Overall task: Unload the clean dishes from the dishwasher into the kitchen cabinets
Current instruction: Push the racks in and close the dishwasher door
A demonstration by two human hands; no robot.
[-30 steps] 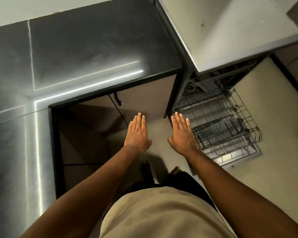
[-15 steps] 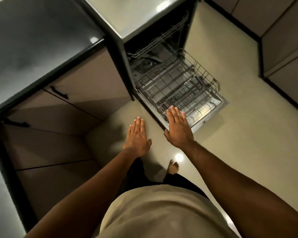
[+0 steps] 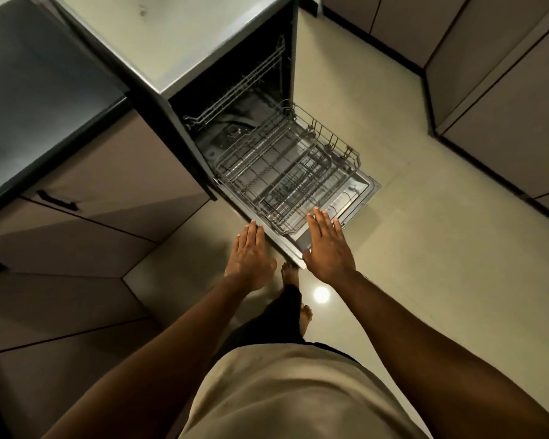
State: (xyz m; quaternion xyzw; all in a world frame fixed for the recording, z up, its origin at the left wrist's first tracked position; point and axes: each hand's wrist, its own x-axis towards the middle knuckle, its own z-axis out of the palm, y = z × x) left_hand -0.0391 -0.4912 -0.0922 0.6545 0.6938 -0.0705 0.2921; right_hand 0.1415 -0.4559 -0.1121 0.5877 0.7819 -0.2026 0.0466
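The dishwasher (image 3: 203,36) stands open, its door (image 3: 366,188) folded down onto the floor. The lower wire rack (image 3: 286,172) is pulled out over the door and I see no dishes in it. An upper rack (image 3: 244,83) sits inside the machine. My left hand (image 3: 249,258) hovers flat, fingers straight, over the floor just left of the door's near corner. My right hand (image 3: 328,248) is also flat and holds nothing, above the door's near edge in front of the rack.
A dark countertop (image 3: 39,90) with brown drawers (image 3: 108,185) and black handles (image 3: 56,201) runs along the left. More brown cabinets (image 3: 504,90) stand at the right. Pale floor (image 3: 425,248) lies between. My bare feet (image 3: 290,274) stand close to the door.
My view has swung from the countertop toward the dishwasher, which now fills the middle. Both hands stayed flat and came nearer to the door and rack.
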